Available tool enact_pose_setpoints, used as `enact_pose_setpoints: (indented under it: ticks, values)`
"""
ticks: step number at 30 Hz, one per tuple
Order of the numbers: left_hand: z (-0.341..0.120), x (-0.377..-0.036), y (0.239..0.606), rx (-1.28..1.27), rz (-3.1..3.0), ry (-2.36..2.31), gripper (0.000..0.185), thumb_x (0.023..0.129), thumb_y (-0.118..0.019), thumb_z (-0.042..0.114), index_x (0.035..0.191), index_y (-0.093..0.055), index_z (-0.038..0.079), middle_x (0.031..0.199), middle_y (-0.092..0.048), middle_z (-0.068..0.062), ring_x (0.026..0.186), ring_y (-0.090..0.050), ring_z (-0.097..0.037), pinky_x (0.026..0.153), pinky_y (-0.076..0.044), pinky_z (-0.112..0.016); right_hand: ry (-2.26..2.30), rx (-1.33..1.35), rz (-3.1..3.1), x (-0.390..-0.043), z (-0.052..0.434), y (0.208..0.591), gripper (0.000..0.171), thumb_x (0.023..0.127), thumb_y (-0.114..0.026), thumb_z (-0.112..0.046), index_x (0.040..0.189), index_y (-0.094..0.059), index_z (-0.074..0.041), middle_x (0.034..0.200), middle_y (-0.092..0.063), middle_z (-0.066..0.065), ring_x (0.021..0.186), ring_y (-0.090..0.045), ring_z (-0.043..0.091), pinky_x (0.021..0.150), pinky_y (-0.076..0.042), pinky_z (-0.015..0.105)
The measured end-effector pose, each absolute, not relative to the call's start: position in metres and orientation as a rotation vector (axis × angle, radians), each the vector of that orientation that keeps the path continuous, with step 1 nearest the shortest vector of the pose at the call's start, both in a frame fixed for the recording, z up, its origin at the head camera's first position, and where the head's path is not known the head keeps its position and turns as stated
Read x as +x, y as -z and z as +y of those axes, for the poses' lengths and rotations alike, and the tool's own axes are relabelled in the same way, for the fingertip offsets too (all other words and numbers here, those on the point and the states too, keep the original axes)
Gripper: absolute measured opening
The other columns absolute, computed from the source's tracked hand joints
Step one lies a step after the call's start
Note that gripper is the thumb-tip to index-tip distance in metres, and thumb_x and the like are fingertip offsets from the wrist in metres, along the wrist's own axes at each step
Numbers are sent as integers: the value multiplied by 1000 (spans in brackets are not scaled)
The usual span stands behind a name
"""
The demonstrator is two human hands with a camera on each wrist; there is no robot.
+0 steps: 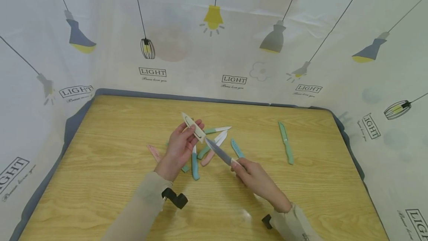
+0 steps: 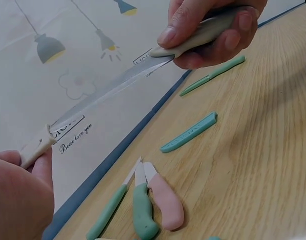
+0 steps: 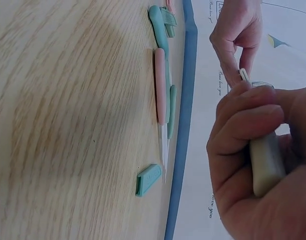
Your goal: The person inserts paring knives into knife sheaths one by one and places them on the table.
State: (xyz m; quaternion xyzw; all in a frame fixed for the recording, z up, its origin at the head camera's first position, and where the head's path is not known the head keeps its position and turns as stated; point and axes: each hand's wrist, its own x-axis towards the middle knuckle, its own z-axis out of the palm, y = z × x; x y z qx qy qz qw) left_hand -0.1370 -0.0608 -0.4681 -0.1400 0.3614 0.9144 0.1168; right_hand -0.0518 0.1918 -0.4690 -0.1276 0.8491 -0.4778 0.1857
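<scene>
My left hand (image 1: 178,145) pinches a cream knife sheath (image 1: 190,122) between thumb and fingers, above the table. In my right hand (image 1: 255,179) is a kitchen knife (image 1: 219,151), gripped by its cream handle (image 2: 207,34). Its bare blade points toward the left hand, and the tip is right at the sheath's mouth in the left wrist view. Below the hands lie a green-handled knife (image 2: 144,210), a pink-handled knife (image 2: 166,202) and a second green-handled knife (image 2: 109,210), all with bare blades. My right-hand fingers hide part of the handle in the right wrist view.
A blue-handled knife (image 1: 195,166) lies nearer me, beside a partly hidden green piece (image 1: 185,168). A pink sheath (image 1: 153,153) is left of them. Right of the pile rests a blue sheath (image 1: 237,148), and farther right a green knife in its sheath (image 1: 285,143). Printed cloth walls surround the wooden table (image 1: 317,185).
</scene>
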Motion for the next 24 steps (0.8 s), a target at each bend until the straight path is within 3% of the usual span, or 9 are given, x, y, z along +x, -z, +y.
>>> enact_pose_setpoints:
  ticks: [5, 8, 13, 24]
  values:
    - [-61, -137, 468, -387, 1084, -2664, 38, 108, -49, 2, 146, -46, -1, 127, -69, -13, 115, -70, -20, 105, -54, -33, 1390, -338, 2364, -51, 189, 467, 36, 112, -47, -32, 110, -60, 1, 66, -53, 3, 49, -40, 5, 41, -31, 16]
    - [-61, -136, 468, -391, 1084, -2662, 33, 109, -49, 4, 142, -48, -1, 119, -72, -10, 113, -71, -20, 105, -54, -34, 1406, -327, 2362, -51, 186, 466, 32, 112, -49, -28, 114, -60, 2, 67, -55, 4, 49, -41, 5, 40, -32, 15]
    - [-60, -135, 468, -379, 1123, -2650, 30, 111, -46, 9, 139, -47, -1, 116, -73, -10, 111, -72, -21, 104, -54, -35, 1386, -307, 2399, -51, 182, 467, 31, 111, -50, -29, 113, -61, 0, 65, -55, 1, 48, -40, 5, 40, -31, 16]
    - [-60, -132, 470, -383, 1179, -2605, 31, 111, -47, 8, 140, -46, -2, 120, -72, -12, 108, -73, -20, 101, -56, -35, 1408, -329, 2423, -52, 177, 468, 31, 111, -51, -27, 114, -62, 2, 68, -59, 12, 48, -41, 4, 40, -31, 16]
